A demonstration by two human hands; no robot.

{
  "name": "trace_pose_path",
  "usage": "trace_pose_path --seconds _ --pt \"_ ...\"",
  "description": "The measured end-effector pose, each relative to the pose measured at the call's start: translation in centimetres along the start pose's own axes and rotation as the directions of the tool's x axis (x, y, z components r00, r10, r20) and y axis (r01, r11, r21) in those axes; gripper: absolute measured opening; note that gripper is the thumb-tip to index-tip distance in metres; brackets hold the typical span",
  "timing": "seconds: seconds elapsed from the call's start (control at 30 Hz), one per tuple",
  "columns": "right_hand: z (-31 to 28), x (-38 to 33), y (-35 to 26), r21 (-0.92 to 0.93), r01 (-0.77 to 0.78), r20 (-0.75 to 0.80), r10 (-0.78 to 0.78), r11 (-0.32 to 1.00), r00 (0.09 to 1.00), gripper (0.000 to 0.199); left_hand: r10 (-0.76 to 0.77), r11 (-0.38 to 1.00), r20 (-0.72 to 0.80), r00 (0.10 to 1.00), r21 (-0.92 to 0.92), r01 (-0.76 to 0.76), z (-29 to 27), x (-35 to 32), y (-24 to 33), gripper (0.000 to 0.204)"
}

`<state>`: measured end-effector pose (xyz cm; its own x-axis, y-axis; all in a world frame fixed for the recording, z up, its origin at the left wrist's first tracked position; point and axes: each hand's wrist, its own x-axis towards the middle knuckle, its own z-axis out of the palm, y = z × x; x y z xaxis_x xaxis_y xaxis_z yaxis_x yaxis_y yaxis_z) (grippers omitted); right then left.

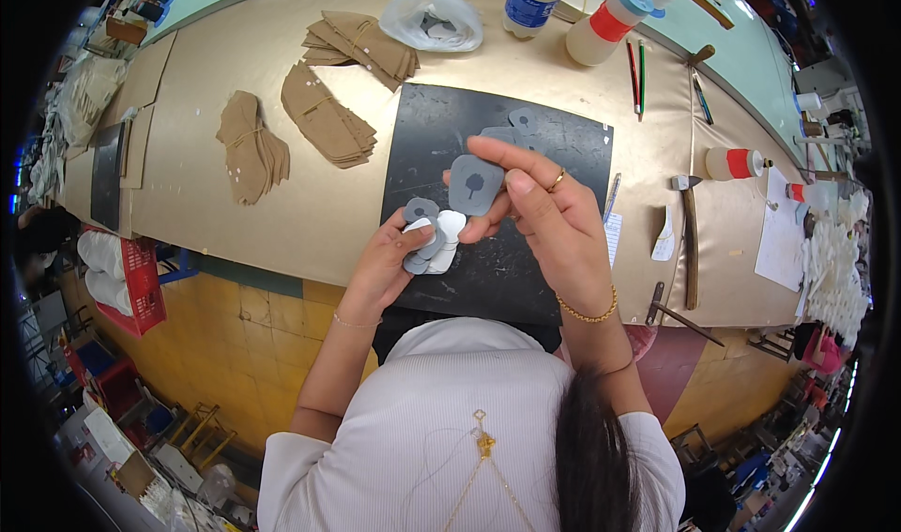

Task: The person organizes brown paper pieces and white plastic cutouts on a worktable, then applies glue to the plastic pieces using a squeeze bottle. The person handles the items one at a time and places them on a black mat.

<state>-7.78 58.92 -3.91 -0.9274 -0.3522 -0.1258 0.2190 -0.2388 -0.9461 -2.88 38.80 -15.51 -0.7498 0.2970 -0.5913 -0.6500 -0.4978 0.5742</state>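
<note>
In my right hand (pixel 554 213) a rounded grey patch (pixel 476 184) with a dark tree-like mark is pinched between thumb and fingers, its face turned toward me. Lower and to the left, my left hand (pixel 383 260) grips a fanned bunch of similar small patches (pixel 434 248), some grey and some showing white sides. Both hands are above a black mat (pixel 469 293) on the table. Beyond the right fingers, several more grey patches (pixel 522 119) lie on the mat, partly hidden by the hand.
Banded stacks of brown card pieces (pixel 328 114) lie at the left. Behind the mat are a plastic bag (pixel 432 18), a bottle with a blue label (pixel 537 2) and a red-banded bottle (pixel 601 30). Pens (pixel 642 77) and a hammer (pixel 691 241) lie at the right.
</note>
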Motion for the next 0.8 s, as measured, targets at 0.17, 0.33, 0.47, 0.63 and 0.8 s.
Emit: trace_pose_path --seconds 0.17,0.33,0.47,0.63,0.8 --pt "-0.5 0.2 0.6 -0.007 0.003 0.01 -0.003 1.0 1.0 0.038 0.002 0.999 -0.017 1.0 -0.033 -0.002 0.3 -0.1 0.1 0.032" --pt "-2.2 1.6 2.7 -0.173 -0.029 -0.205 -0.007 0.985 0.979 0.038 0.001 0.999 -0.004 1.0 -0.038 -0.001 0.6 -0.4 0.4 0.032" --pt "-3.2 2.4 4.6 -0.699 -0.117 -0.353 -0.199 0.705 0.914 0.037 -0.011 1.0 -0.001 1.0 -0.01 0.011 0.8 -0.5 0.4 0.036" --pt "-2.9 1.2 5.8 -0.771 -0.026 -0.137 -0.125 0.636 0.983 0.032 -0.003 0.999 0.004 1.0 0.048 0.002 1.0 -0.5 0.2 0.036" --pt "-1.2 0.7 7.0 -0.738 0.02 0.023 -0.005 0.674 1.0 0.032 -0.007 0.977 0.078 0.997 0.215 -0.01 1.6 -0.5 -0.2 0.031"
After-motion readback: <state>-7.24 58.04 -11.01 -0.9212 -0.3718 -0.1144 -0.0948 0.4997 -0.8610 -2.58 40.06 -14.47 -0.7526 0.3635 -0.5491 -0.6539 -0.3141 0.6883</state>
